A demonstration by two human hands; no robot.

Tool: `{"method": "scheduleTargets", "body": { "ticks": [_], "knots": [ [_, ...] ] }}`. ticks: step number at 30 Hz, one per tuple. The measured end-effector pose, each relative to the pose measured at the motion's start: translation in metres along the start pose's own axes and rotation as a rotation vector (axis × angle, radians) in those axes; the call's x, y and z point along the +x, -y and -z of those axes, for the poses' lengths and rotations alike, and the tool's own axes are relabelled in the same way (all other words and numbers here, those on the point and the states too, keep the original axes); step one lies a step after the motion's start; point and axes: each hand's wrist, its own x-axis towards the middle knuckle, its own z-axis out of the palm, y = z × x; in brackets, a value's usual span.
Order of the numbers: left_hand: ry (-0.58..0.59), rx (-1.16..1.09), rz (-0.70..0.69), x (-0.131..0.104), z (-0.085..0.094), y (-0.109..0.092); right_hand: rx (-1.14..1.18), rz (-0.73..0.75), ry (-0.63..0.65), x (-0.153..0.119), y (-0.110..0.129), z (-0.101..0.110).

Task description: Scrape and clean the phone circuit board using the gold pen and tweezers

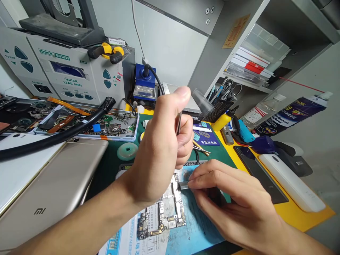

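My left hand (162, 145) is closed in a fist, thumb up, above the circuit board. A thin dark metal tool, seemingly tweezers (179, 123), shows between its thumb and fingers; the rest is hidden. Below lies a phone circuit board (170, 212) with silver shields and gold contacts, its upper part partly covered by that hand. To the right, my right hand (225, 194) pinches a short flat metal blade (184, 185), whose tip meets the board's right edge. Under the board is a worn blue-and-white printed sheet (196, 226).
A hot air station (77, 71) stands at back left, its black hose (66, 132) crossing a tray of phone parts (119, 136). Phones, including a gold one (71, 177), lie left. Tweezers (202, 148), a pen holder (219, 109), a spray can (292, 113) and a white device (290, 182) are right.
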Motion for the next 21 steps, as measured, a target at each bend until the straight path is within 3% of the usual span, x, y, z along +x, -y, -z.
{"method": "scheduleTargets", "body": {
  "ticks": [21],
  "knots": [
    [0.008,0.014,-0.007,0.0005,0.0008,0.0013,0.016,0.006,0.028,0.0005,-0.0006,-0.0007]
  ]
}}
